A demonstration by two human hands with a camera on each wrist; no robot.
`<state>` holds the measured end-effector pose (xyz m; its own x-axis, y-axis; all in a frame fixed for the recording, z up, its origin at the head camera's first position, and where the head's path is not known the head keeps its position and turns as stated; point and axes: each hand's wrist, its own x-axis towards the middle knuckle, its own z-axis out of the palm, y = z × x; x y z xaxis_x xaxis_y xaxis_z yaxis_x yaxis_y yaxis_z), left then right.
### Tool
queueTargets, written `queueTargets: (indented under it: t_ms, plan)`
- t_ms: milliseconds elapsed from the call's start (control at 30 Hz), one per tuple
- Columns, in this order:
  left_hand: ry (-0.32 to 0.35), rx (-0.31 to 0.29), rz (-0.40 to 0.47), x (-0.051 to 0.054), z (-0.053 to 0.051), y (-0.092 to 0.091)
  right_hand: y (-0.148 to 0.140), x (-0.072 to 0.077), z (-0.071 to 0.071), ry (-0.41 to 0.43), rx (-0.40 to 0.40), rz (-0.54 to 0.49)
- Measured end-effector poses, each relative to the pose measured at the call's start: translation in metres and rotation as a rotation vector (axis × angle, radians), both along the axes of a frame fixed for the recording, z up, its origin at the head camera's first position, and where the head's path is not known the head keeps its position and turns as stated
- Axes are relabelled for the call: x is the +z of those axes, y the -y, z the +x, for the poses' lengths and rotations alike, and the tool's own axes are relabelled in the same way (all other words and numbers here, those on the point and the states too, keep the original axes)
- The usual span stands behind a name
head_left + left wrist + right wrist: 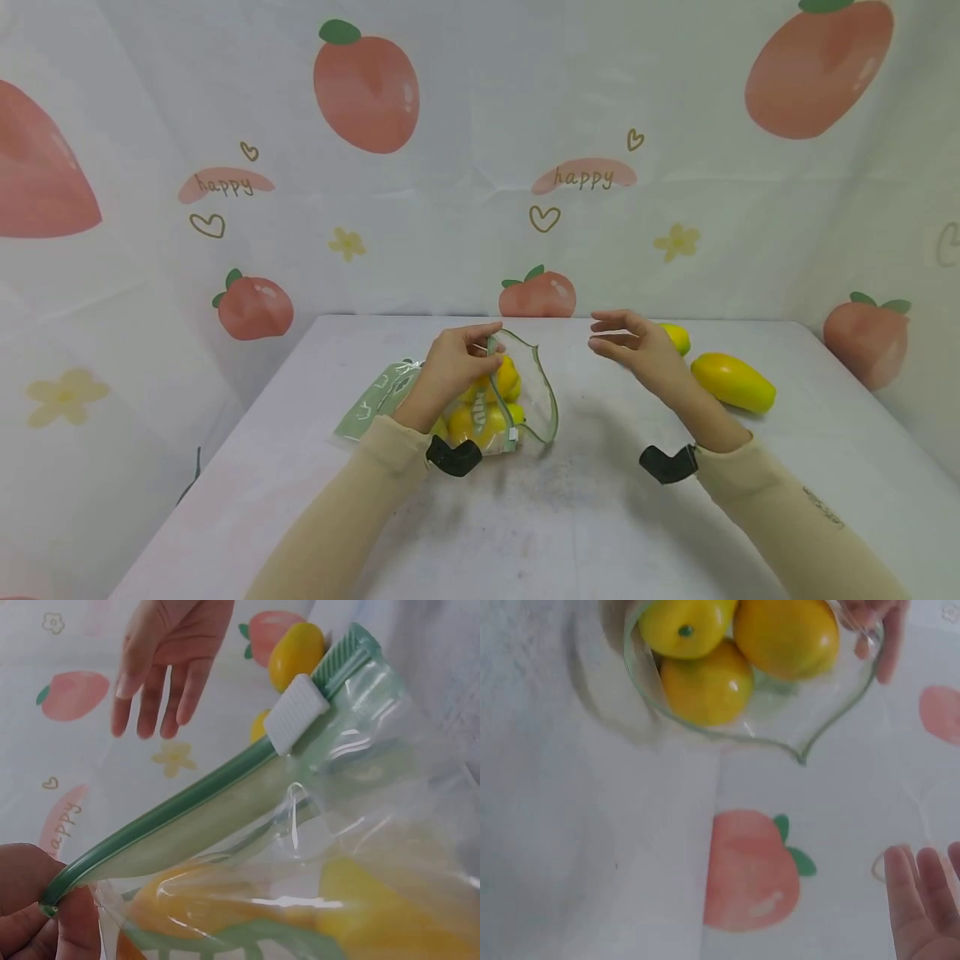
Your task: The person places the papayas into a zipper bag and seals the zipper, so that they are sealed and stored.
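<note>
A clear zip bag [555, 408] with a green-edged mouth stands on the table, its mouth gaping toward the right. Several yellow fruits [706, 682] lie inside it. My left hand [452, 362] pinches the upper corner of the bag's mouth between thumb and fingers. A white slider [298, 714] sits near the other end of the green zip strip. Right of the bag, my right hand [637, 343] hovers above the table with its fingers extended and nothing in it. Close by are a long yellow mango-like fruit [733, 383] and a second yellow fruit [677, 337], partly hidden behind that hand.
A flat green-printed plastic packet [375, 400] lies left of the bag, partly covered by the left hand and wrist. The white table [525, 525] ends at the back against a fruit-patterned cloth [450, 208]. Black wrist-worn pieces [453, 457] sit on both arms.
</note>
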<state>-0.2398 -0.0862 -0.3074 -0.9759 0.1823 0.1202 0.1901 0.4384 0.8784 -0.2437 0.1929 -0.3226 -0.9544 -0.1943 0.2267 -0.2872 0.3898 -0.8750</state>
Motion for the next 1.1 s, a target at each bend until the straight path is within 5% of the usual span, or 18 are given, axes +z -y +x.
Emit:
queueTargets:
  t_ms: [400, 1100]
  plan:
    - [0.006, 0.007, 0.001, -0.001, 0.001, 0.000, -0.059, -0.010, 0.003, -0.073, -0.130, -0.131]
    - [0.010, 0.010, -0.014, 0.001, 0.000, -0.001, -0.136, -0.030, 0.014, -0.009, -0.419, 0.204]
